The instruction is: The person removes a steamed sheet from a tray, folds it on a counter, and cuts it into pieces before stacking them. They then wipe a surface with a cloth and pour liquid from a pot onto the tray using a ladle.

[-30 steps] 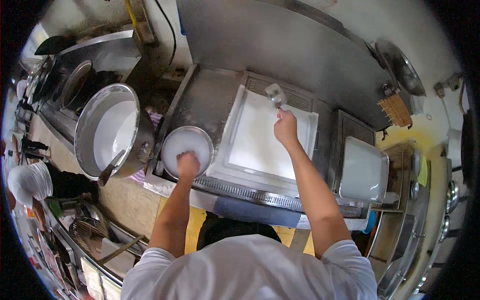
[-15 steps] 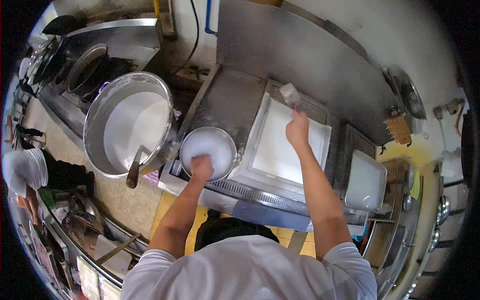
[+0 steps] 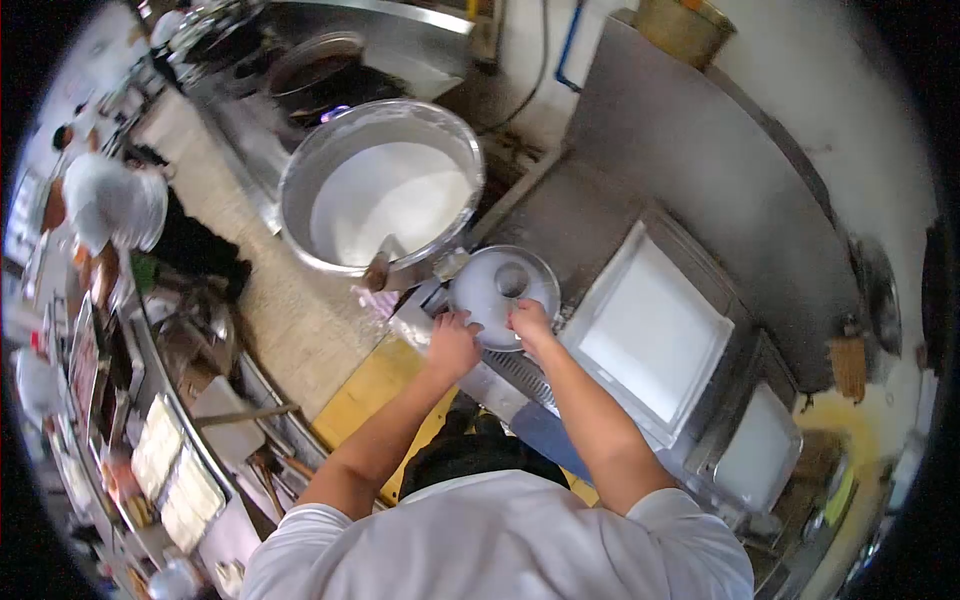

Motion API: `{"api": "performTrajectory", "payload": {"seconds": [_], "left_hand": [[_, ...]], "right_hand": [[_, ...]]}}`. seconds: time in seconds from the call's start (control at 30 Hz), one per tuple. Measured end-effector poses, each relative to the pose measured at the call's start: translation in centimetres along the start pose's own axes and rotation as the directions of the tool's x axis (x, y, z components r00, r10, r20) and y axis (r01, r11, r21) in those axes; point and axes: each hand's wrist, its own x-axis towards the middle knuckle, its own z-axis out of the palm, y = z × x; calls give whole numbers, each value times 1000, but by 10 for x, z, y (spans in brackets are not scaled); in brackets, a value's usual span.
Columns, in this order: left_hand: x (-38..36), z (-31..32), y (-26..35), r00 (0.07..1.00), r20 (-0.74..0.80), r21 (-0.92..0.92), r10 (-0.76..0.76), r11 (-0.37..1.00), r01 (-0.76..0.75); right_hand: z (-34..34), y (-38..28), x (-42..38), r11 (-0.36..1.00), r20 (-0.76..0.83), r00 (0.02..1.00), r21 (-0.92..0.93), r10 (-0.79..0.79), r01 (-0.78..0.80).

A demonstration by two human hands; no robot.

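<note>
Head view: gripping the near rim of a small metal bowl (image 3: 503, 290) with both hands. Left hand (image 3: 452, 345) clamping the bowl's near-left edge, fingers (image 3: 462, 320) curled over the rim. Right hand (image 3: 530, 322) clamping the near-right edge, fingers wrapped over the lip, thumb side lying inside. Bowl sitting at the left end of the steel counter (image 3: 560, 215), holding white liquid, with a small round scoop (image 3: 512, 279) lying inside it near the right hand. Standing just left of the bowl and nearly touching it, a large steel pot (image 3: 378, 185) part-filled with the same white liquid, a ladle handle (image 3: 381, 264) leaning on its near rim. Lying just right of the bowl, a square steaming tray (image 3: 652, 335) coated in white, set into the counter. Resting further right, near the frame edge, a white tub (image 3: 758, 462). Stretching behind the counter, a steel backsplash (image 3: 720, 190). Standing far left across the floor, another person in a white top (image 3: 110, 210), beside shelving crowded with trays, too blurred to name.
</note>
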Motion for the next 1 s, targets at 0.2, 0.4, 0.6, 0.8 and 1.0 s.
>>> {"api": "performTrajectory", "payload": {"seconds": [0.2,0.4,0.6,0.8,1.0], "left_hand": [[-69,-26,15,981,-50,-83,-189,979,184],[-138,-34,45,925,-108,-136,-364,927,349],[-208,-42,63,820,-236,-189,-522,852,489],[-279,-80,59,743,-181,-222,-645,763,608],[-383,-94,48,501,-416,-322,-759,637,700]], "right_hand": [[8,-17,-49,609,148,969,-756,-199,241],[-3,-25,-129,232,489,836,-808,-249,542],[12,-26,-216,378,628,597,-463,-499,802],[51,-49,-296,338,784,433,-301,-444,892],[127,-35,-344,265,842,138,5,-521,964]]}}
